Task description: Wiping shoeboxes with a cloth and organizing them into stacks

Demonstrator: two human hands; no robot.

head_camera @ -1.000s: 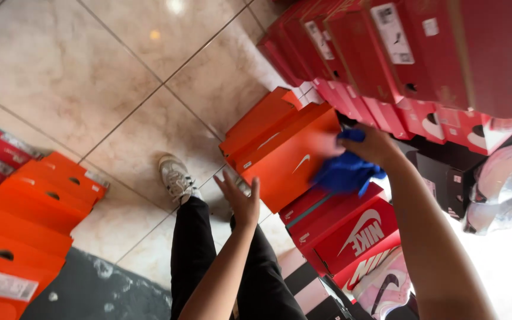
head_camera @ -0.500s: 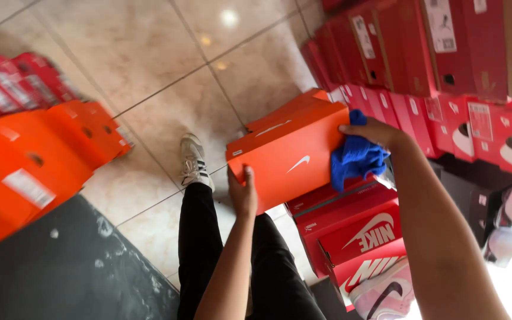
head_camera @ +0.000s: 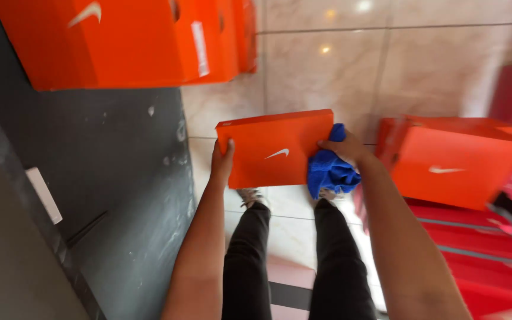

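Orange shoebox [head_camera: 275, 149] held out in front of the body, between both hands, above the tiled floor [head_camera: 327, 71] and the person's own legs. Flat rectangular carton, bright orange, lid on; one small white curved logo near the middle of the upper face, small pale mark at its top left corner. Surface looks clean, edges crisp, no visible dents.

Left hand [head_camera: 221, 163] closed on the box's left short edge, thumb on top, fingers wrapped under. Right hand [head_camera: 344, 149] clamped on the right short edge with a blue cloth [head_camera: 330, 170] bunched between palm and box; cloth hangs down below the box corner.

Below the box: black trousers, tip of a light sneaker [head_camera: 249, 195] on the tile.

Right of the hands: second orange box [head_camera: 454, 163], same white logo on its side, tilted, sitting on a stack of red boxes [head_camera: 487, 249] with darker stripes. More dark red cartons at the far right edge, blurred.

Top left: row of larger orange boxes [head_camera: 120, 38], white logo on one face, white rectangular label on the end panel. They rest against a dark grey slab [head_camera: 114, 178], scuffed with white specks. White strip [head_camera: 42, 194] on its left side.
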